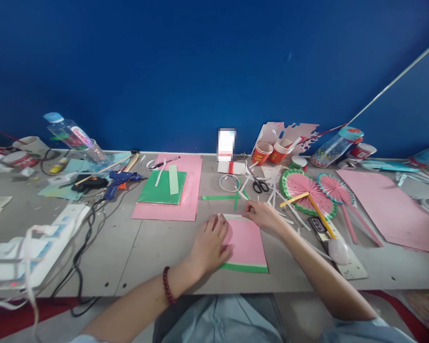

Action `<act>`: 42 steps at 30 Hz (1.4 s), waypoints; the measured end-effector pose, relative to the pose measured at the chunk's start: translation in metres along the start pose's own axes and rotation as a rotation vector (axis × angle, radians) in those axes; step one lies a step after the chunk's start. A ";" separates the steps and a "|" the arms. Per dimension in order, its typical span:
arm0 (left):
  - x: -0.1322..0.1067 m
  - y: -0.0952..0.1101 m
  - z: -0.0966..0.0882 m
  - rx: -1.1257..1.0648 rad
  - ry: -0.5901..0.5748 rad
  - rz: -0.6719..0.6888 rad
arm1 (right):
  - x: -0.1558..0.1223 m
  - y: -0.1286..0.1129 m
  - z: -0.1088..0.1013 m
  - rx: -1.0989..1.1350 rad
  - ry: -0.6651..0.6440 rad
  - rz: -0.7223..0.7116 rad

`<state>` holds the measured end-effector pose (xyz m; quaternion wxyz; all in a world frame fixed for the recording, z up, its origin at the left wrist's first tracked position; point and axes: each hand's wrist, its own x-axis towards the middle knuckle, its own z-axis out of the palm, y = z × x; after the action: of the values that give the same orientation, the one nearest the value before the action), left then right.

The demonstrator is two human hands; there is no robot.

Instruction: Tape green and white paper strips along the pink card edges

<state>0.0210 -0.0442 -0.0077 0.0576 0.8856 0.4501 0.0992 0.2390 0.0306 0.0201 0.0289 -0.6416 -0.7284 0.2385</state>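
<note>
A pink paper sheet lies flat on the table before me, with a white and green band along its near edge. Along its far edge runs a narrow pale strip. My left hand rests over the sheet's left side, fingers spread and pressing down. At the far right corner, my right hand has its fingertips pinched on the edge; they partly hide what is between them. Just beyond the hands lie green paper strips, a roll of clear tape and black-handled scissors.
Two watermelon paper fans and a phone lie to the right. Green paper sits on pink sheets at the left, near a blue glue gun. A power strip with cables fills the left front. Red paper cups stand behind.
</note>
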 end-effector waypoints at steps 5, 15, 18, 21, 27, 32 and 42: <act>0.001 -0.002 -0.002 -0.019 0.012 0.006 | 0.003 0.017 -0.005 0.151 0.003 -0.090; 0.003 -0.005 0.000 -0.051 0.013 0.018 | 0.000 0.005 0.005 0.281 0.155 -0.333; 0.003 -0.005 -0.001 -0.067 0.016 0.027 | 0.000 0.004 0.007 0.310 0.110 -0.367; 0.004 -0.006 -0.001 -0.078 0.042 0.032 | 0.000 0.010 0.009 0.343 0.096 -0.341; 0.006 -0.009 0.003 -0.083 0.094 0.050 | -0.003 0.016 0.011 0.586 0.038 -0.297; 0.005 -0.011 -0.001 -0.048 0.158 0.053 | -0.005 0.016 0.012 0.815 0.004 -0.302; 0.007 -0.014 -0.005 -0.096 0.139 0.043 | -0.007 0.020 0.004 0.882 -0.140 -0.314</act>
<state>0.0132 -0.0305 -0.0042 0.0665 0.8823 0.4286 0.1830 0.2573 0.0237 0.0110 0.2851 -0.4328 -0.6460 0.5604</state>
